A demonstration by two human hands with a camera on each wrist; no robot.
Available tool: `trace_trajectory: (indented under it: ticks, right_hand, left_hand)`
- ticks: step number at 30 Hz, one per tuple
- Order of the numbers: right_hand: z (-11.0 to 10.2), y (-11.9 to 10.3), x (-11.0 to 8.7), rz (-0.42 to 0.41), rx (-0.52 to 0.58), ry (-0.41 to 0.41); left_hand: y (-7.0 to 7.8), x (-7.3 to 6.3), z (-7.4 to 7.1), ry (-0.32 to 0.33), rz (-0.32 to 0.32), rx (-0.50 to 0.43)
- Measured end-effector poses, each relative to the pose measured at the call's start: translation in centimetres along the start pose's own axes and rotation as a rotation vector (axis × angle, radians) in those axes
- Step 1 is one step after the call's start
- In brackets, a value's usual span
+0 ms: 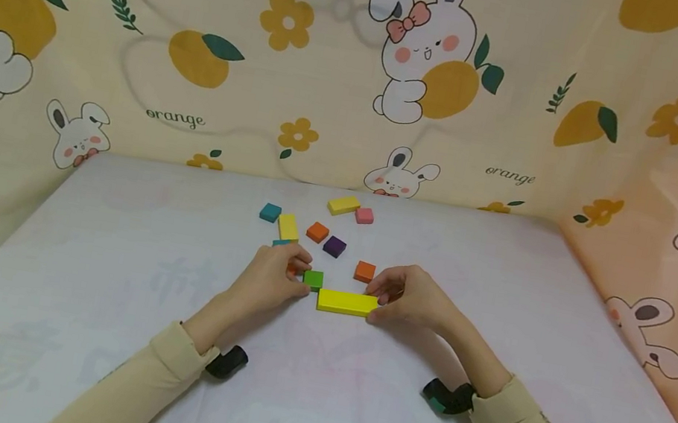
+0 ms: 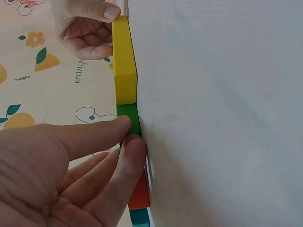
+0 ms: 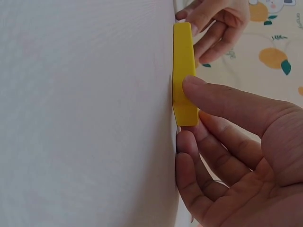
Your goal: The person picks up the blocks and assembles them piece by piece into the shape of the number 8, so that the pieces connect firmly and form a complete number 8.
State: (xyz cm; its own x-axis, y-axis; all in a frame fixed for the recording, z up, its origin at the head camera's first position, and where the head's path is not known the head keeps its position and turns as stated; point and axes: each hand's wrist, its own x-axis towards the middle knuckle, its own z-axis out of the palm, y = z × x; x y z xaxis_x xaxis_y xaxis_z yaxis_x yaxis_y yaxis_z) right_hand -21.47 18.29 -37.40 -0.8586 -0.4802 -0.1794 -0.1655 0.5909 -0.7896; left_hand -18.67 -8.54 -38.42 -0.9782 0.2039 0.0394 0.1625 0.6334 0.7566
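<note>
A long yellow block point(image 1: 346, 303) lies flat on the white table, and the right hand point(image 1: 415, 299) pinches its right end, thumb on the near side. Just beyond the yellow block's left end sits a green block point(image 1: 313, 280). The left hand point(image 1: 269, 275) holds the green block's left side between thumb and fingers; its thumb tip covers part of the green face in the left wrist view. An orange block point(image 2: 139, 191) shows past the left fingers, mostly hidden by them in the head view. In the right wrist view the thumb presses the yellow block point(image 3: 184, 61).
Behind the hands lie scattered blocks: orange point(image 1: 365, 271), purple point(image 1: 335, 246), another orange point(image 1: 318, 232), yellow point(image 1: 288, 227), teal point(image 1: 271, 212), pink point(image 1: 365, 215) and a far yellow one point(image 1: 343, 205). A printed cloth point(image 1: 346, 92) rises behind the table.
</note>
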Motion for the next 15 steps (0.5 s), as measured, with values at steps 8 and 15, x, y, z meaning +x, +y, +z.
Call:
trace_trajectory:
  ticks: [8, 15]
  right_hand:
    - [-0.08, -0.04, 0.0, -0.003, 0.01, -0.003]
    - [-0.03, 0.01, -0.01, -0.001, 0.011, -0.003]
  left_hand:
    - [-0.07, 0.03, -0.09, -0.004, -0.006, -0.008]
    - [-0.05, 0.01, -0.15, -0.004, -0.007, -0.009]
